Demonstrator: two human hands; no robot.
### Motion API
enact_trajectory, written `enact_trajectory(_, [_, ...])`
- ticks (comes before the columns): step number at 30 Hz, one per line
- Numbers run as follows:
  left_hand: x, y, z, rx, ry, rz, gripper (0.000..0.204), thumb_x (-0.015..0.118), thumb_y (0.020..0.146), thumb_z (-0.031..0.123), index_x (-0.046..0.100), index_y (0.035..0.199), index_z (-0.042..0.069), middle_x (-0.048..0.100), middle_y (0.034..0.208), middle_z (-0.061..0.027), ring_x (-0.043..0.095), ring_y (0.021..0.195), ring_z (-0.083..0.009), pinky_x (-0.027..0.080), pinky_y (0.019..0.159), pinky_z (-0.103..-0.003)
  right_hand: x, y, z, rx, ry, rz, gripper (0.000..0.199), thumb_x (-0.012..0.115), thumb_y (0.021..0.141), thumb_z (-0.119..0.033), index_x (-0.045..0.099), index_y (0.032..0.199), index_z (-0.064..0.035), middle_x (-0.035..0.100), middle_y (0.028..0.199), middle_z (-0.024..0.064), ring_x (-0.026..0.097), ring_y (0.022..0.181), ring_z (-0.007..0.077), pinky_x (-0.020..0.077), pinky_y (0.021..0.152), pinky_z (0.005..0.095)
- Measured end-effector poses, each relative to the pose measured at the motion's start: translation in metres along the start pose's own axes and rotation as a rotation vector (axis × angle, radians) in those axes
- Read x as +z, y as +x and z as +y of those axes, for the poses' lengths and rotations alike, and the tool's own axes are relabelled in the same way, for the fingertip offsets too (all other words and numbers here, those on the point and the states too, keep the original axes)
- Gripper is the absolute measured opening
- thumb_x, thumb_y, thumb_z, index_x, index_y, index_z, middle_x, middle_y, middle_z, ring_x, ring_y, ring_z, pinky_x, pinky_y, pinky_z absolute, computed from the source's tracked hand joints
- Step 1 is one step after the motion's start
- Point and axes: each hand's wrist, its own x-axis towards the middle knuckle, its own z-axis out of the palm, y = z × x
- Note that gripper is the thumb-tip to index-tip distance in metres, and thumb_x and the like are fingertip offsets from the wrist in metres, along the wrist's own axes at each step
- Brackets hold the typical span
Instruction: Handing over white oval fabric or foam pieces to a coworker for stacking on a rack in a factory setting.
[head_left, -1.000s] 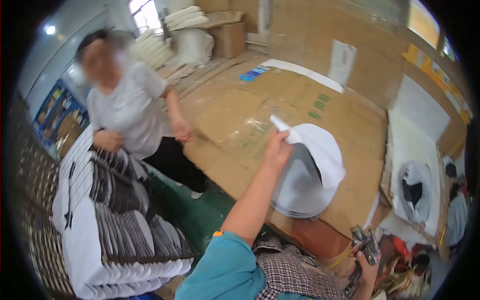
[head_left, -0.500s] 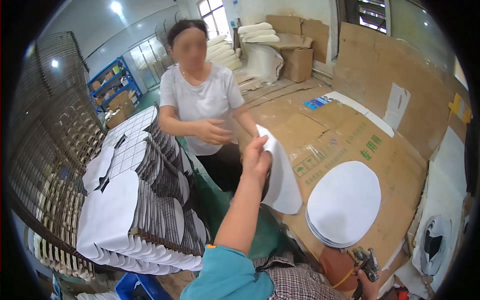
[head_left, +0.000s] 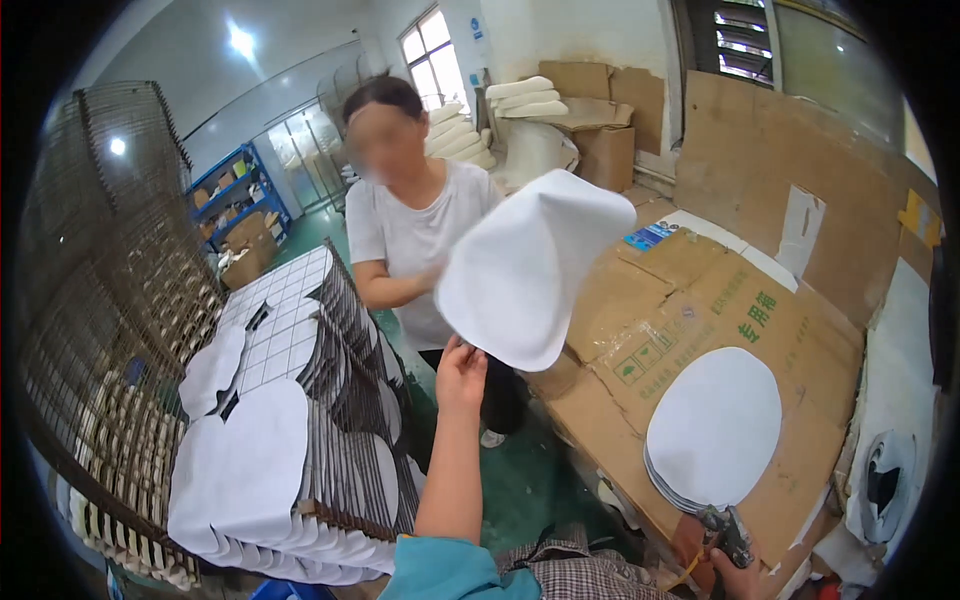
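Note:
My left hand (head_left: 462,372) is raised in the middle with its fingers closed at the lower edge of a white oval sheet (head_left: 530,275). The sheet stands up and bends over at its top. Behind it is a co-worker (head_left: 440,225) in a light T-shirt, whose forearm reaches toward the sheet; the sheet and blur hide that person's hands. At the lower right, my right hand (head_left: 738,578) grips a metal spray gun (head_left: 728,538) with a yellow hose. Just beyond the gun lies a stack of white oval sheets (head_left: 715,430).
Cardboard (head_left: 640,320) covers the table at right. On the left stands a wire rack (head_left: 290,285) layered with white sheets (head_left: 245,450), beside a tall mesh frame (head_left: 120,220). Green floor (head_left: 530,480) shows between rack and table. Cream pads (head_left: 525,98) are piled at the back.
The sheet has swung up and turned its broad face toward me. My left hand has moved left and lower. My view has shifted a little; the right hand still grips the spray gun.

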Motion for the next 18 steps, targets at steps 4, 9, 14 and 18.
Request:
enact_trajectory(4, [-0.063, 0.005, -0.036, -0.192, -0.014, 0.221, 0.024, 0.057, 0.080, 0.002, 0.054, 0.104, 0.002, 0.060, 0.077, -0.0088, 0.058, 0.068, -0.0226, 0.051, 0.059, -0.030, 0.009, -0.018, 0.015, -0.126, -0.046, 0.139, 0.049, 0.067, 0.073, -0.007, 0.050, 0.118, 0.0018, 0.061, 0.093, 0.0063, 0.059, 0.080, 0.0148, 0.0485, 0.073, 0.0270])
enact_trajectory(9, [-0.135, -0.002, -0.112, -0.412, 0.122, 0.341, 0.003, 0.054, 0.077, 0.000, 0.055, 0.078, 0.002, 0.058, 0.067, -0.0085, 0.058, 0.058, -0.0213, 0.053, 0.054, -0.030, 0.030, -0.058, -0.024, 0.040, -0.005, 0.208, 0.051, 0.062, 0.080, -0.009, 0.043, 0.126, -0.0005, 0.057, 0.093, 0.0035, 0.055, 0.082, 0.0115, 0.0475, 0.073, 0.0275])
enact_trajectory(14, [-0.123, -0.015, -0.153, -0.500, 0.232, 0.429, 0.005, 0.051, 0.078, 0.004, 0.054, 0.075, 0.001, 0.058, 0.072, -0.0094, 0.059, 0.064, -0.0229, 0.053, 0.056, -0.029, 0.028, -0.101, -0.035, -0.073, 0.120, 0.484, 0.052, 0.063, 0.080, -0.009, 0.043, 0.126, 0.0021, 0.057, 0.090, 0.0060, 0.056, 0.081, 0.0129, 0.0479, 0.072, 0.0275])
enact_trajectory(18, [-0.126, -0.018, -0.196, -0.610, 0.314, 0.379, 0.007, 0.050, 0.080, 0.005, 0.053, 0.077, 0.000, 0.057, 0.074, -0.0089, 0.057, 0.066, -0.0229, 0.052, 0.057, -0.028, 0.037, -0.131, -0.045, -0.039, 0.076, 0.546, 0.052, 0.064, 0.079, -0.010, 0.043, 0.125, 0.0037, 0.058, 0.086, 0.0076, 0.057, 0.078, 0.0145, 0.0495, 0.073, 0.0287])
